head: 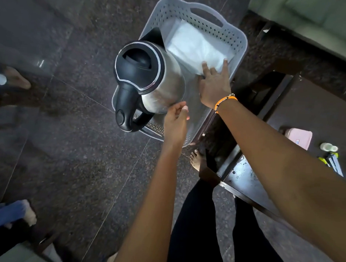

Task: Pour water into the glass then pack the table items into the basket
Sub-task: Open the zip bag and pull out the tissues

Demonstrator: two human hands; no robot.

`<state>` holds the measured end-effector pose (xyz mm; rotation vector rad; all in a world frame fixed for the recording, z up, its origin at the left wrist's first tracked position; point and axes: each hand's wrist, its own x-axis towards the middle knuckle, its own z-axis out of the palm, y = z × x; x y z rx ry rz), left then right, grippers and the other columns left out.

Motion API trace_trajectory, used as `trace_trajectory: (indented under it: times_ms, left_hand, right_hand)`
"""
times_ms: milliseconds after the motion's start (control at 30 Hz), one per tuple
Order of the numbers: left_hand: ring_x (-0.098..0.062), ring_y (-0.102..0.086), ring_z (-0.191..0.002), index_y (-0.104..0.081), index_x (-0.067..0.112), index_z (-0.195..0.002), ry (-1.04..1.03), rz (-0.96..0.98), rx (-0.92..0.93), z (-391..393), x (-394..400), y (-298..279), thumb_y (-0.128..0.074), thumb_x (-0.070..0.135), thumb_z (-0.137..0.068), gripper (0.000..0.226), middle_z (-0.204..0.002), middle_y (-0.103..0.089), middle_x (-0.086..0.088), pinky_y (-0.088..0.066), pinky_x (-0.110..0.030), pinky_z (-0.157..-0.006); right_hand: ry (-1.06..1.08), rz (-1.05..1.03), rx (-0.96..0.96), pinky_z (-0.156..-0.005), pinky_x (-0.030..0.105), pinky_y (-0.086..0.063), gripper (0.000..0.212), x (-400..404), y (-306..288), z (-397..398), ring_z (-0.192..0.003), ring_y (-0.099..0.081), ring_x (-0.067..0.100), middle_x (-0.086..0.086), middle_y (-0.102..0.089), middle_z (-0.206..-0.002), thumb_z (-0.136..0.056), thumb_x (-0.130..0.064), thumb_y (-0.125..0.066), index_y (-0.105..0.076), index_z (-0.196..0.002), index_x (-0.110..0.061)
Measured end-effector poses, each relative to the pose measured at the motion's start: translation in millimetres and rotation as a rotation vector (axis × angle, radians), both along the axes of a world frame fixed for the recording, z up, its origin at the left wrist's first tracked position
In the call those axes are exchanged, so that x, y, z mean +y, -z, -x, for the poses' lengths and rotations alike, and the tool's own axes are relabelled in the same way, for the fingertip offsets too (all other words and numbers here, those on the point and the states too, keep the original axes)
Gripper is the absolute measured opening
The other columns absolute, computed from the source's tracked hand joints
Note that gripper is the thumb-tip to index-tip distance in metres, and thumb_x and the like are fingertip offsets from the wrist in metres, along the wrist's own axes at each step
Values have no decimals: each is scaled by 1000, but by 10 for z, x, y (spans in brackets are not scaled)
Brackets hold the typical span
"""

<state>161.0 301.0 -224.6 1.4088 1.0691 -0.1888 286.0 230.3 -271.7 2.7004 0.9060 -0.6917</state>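
A grey perforated basket (234, 37) stands on the dark floor. Inside it a steel kettle (150, 80) with a black lid and handle sits upright on the left side. A white plastic packet (193, 46) lies flat on the right side of the basket. My right hand (214, 84) reaches into the basket with fingers spread, its fingertips resting on the packet's near edge. My left hand (175, 122) hovers beside the kettle's base near the handle, fingers loosely curled, holding nothing. No glass is in view.
A dark table (251, 179) stands to the right, with a pink box (298, 137), a small bottle (329, 147) and a tool on the floor beyond it. Other people's bare feet (17, 78) are at the left edge. A sofa (311, 22) fills the top right.
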Motion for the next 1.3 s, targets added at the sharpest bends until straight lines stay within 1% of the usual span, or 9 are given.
trace_trajectory:
  times_ms: [167,300,467,633,733,900,1000,1067,1300]
  left_hand:
    - [-6,-55,-74,-60,21,-102,7,-7,-11,-7,30,-127,-48,17,-94,15,-86,-56,7,-45,-29,-87]
    - [-6,-56,-77,-60,25,-99,30,4,-68,-13,-97,-319,-49,21,-94,13,-90,-57,6,-46,-24,-82]
    - [-8,-56,-82,-58,21,-98,69,-75,-202,-86,-456,-620,-53,22,-93,7,-89,-59,9,-49,-24,-80]
    - [-20,-61,-89,-57,22,-81,233,-112,-116,-6,-1067,-820,-64,39,-84,19,-86,-60,5,-49,-40,-89]
    - [-24,-64,-87,-57,20,-72,370,-151,-51,92,-1359,-861,-66,27,-82,15,-82,-62,0,-52,-46,-90]
    - [-9,-60,-63,-60,18,-67,409,-76,-13,335,-1934,-887,-61,21,-83,17,-68,-62,5,-55,-31,-72]
    - [-14,-64,-70,-59,19,-67,439,-84,38,466,-2356,-866,-67,47,-78,30,-70,-65,2,-57,-33,-76]
    - [-19,-65,-76,-60,16,-71,468,-127,52,534,-2611,-837,-69,40,-78,26,-76,-66,-3,-57,-39,-82]
    - [0,-55,-49,-52,11,-77,504,33,-72,689,-3181,-871,-60,8,-89,14,-66,-57,-1,-53,-16,-63]
  right_hand:
    - [471,-623,55,-116,42,-24,35,-47,-247,-26,-111,-60,31,13,-61,-128,-88,-7,-48,-63,-118,-12]
    - [998,-1127,206,-72,23,-46,21,-246,-625,117,-67,-59,20,15,-74,-95,-83,-9,-61,-74,-100,-11]
    - [1178,-1414,396,-71,30,-46,20,-772,-990,561,-76,-56,16,9,-70,-91,-81,1,-63,-63,-89,-18]
    - [1097,-1434,452,-72,31,-46,25,-1493,-1150,1076,-76,-57,11,-4,-62,-82,-88,6,-52,-51,-93,-19]
    - [1079,-1402,460,-75,34,-45,32,-1929,-1181,1314,-83,-60,17,1,-62,-88,-91,6,-46,-48,-92,-26]
    - [1157,-1383,435,-74,35,-44,30,-2637,-1205,1640,-80,-61,26,17,-65,-92,-91,6,-42,-46,-95,-23]
    - [1144,-1362,406,-69,42,-42,27,-2978,-1213,1821,-75,-59,46,26,-67,-86,-87,-1,-47,-45,-92,-27]
    - [1128,-1332,404,-68,43,-44,22,-3193,-1195,1936,-76,-58,47,23,-67,-84,-86,-3,-51,-46,-96,-22]
    - [1239,-1156,200,-82,24,-41,25,-3840,-1143,2216,-94,-53,9,-3,-51,-111,-84,-11,-64,-51,-104,-19]
